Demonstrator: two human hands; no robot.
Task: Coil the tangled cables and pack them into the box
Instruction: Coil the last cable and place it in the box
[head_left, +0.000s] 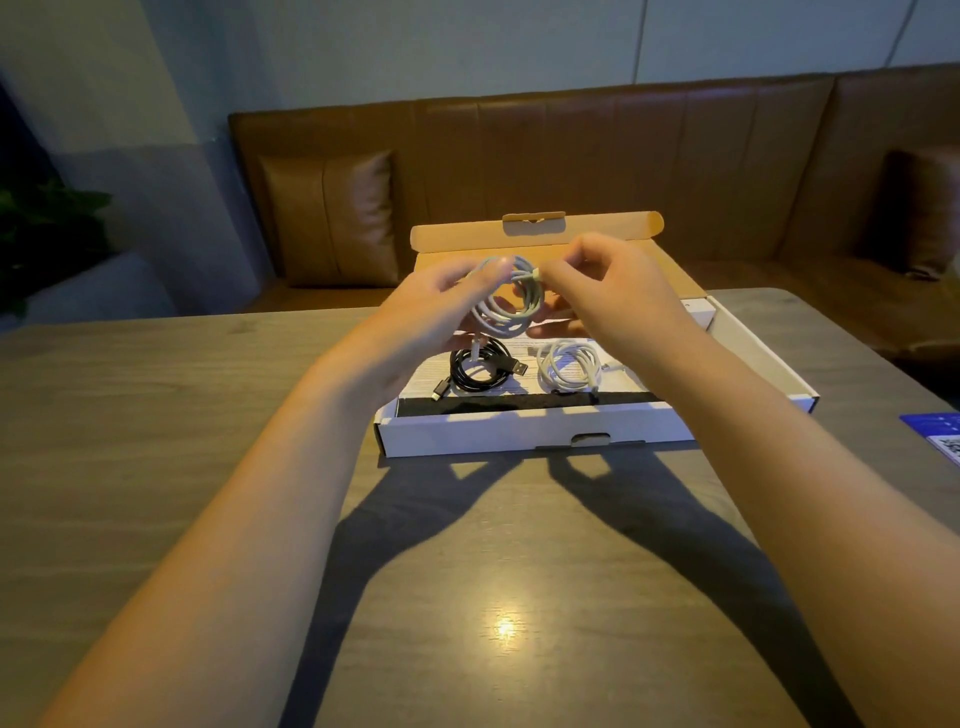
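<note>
Both hands were raised over the open box at centre frame. The left hand gripped a coiled pale cable with curled fingers, thumb on the coil's upper left. The right hand pinched the same coil's top at a connector end, fingers curled. One end of this cable hung down toward the box. Inside the box, a coiled black cable lay left and a coiled white cable right, apart. The box sat on a wooden table; a brown bench ran across the upper frame.
</note>
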